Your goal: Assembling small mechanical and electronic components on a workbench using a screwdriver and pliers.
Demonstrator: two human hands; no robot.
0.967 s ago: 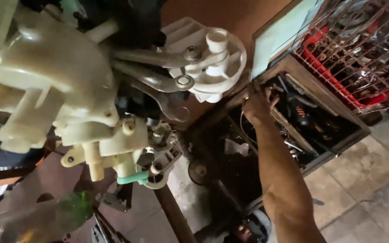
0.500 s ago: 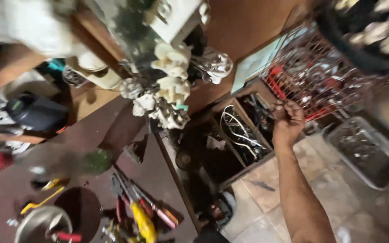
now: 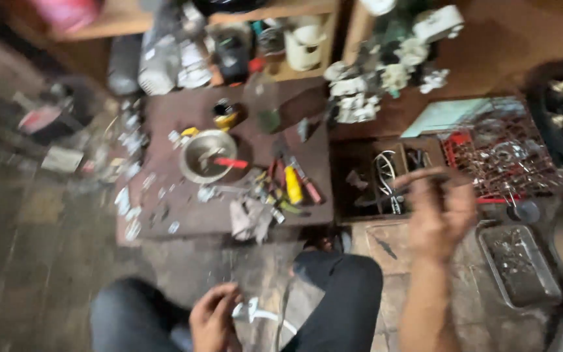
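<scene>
Two hands in view, well apart. Left hand (image 3: 213,319) low between the knees, grip clenched on a white curved part (image 3: 259,313), just above the floor. Right hand (image 3: 441,215) raised in front of the wooden box (image 3: 335,189), fingers curled and badly blurred; cannot tell whether grasping something thin and dark or nothing at all.

Probably best done slowly: keep the left grip firm, with the white part steady and close to the lap. Hold the head quiet so both hands stay sharp in sight. Move the right hand clear of the red basket (image 3: 454,146) of tangled metal pieces just beyond it, since loose wire there could snag a finger. Mind the metal tray (image 3: 490,244) on the floor beside the right knee.

Within easy reach on the low table (image 3: 164,117): a yellow-handled tool (image 3: 292,184), a crumpled rag (image 3: 250,218) and a metal bowl (image 3: 193,166).
</scene>
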